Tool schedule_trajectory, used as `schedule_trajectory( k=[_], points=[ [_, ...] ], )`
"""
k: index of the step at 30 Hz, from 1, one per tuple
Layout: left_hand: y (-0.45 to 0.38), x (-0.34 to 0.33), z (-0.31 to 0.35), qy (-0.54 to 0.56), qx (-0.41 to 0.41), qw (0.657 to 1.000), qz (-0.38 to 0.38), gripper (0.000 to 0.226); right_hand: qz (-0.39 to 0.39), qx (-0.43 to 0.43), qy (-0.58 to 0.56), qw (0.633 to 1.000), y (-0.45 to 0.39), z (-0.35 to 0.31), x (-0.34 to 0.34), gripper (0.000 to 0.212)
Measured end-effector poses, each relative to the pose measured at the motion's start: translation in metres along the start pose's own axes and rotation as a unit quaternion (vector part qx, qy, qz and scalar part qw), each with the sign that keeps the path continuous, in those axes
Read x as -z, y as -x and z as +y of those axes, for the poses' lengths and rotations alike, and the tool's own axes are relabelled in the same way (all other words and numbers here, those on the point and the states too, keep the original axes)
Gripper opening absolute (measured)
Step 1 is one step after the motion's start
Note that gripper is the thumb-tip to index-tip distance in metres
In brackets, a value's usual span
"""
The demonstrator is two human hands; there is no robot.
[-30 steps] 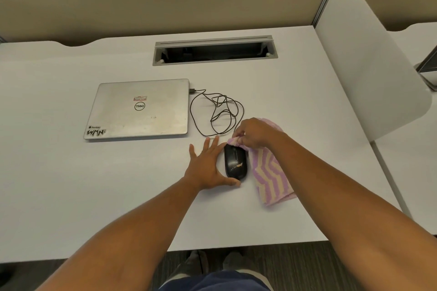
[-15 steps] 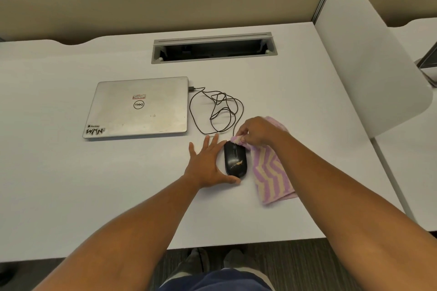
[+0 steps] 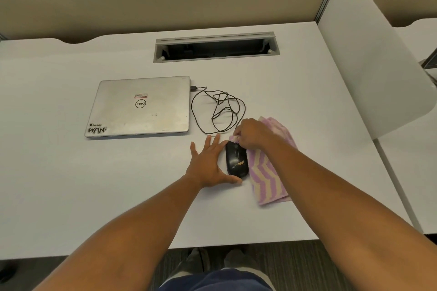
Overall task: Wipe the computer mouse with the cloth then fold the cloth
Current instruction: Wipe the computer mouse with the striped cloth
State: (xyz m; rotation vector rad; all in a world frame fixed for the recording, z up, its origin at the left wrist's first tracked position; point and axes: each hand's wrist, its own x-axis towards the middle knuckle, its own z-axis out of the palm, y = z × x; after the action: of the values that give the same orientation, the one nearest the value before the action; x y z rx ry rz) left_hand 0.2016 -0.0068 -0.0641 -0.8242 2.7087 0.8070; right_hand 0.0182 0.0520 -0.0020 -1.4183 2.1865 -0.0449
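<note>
Two bare hands meet at a glossy black oval mouse (image 3: pixel 236 159) on the smooth white bench (image 3: pixel 94 184): the left hand (image 3: pixel 208 163) lies flat, fingers spread, bracing its side, while the right hand (image 3: pixel 251 133) pinches a bunched corner of the fuzzy pink-and-cream zigzag cloth (image 3: pixel 266 177) against its front.

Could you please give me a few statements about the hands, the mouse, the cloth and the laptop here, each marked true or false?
1. The right hand grips a bunch of the striped cloth at the far end of the mouse. True.
2. The left hand is lifting the mouse off the desk. False: it lies flat and open beside the mouse, thumb at its near end.
3. The laptop is open. False: its lid is closed.
4. The mouse cable lies in loose loops between laptop and cloth. True.
</note>
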Motion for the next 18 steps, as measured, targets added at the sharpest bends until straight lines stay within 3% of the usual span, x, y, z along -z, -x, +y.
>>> schedule_trajectory(
  k=[5,11,15,18],
  points=[
    [0.001,0.0,-0.001,0.015,-0.005,1.0,0.008,0.133,-0.142,0.047,-0.039,0.988,-0.002,-0.002,0.019,0.026],
    [0.0,-0.001,-0.001,0.009,-0.002,1.0,0.005,0.135,-0.022,0.003,-0.046,0.999,-0.005,-0.002,0.009,0.027],
    [0.001,-0.001,-0.001,0.013,-0.006,1.0,0.008,0.135,-0.041,0.026,0.004,0.999,-0.005,-0.008,0.001,0.026],
    [0.002,-0.001,0.0,0.028,-0.009,0.999,0.013,0.132,-0.11,0.063,-0.019,0.992,-0.005,-0.008,0.011,0.025]
  ],
)
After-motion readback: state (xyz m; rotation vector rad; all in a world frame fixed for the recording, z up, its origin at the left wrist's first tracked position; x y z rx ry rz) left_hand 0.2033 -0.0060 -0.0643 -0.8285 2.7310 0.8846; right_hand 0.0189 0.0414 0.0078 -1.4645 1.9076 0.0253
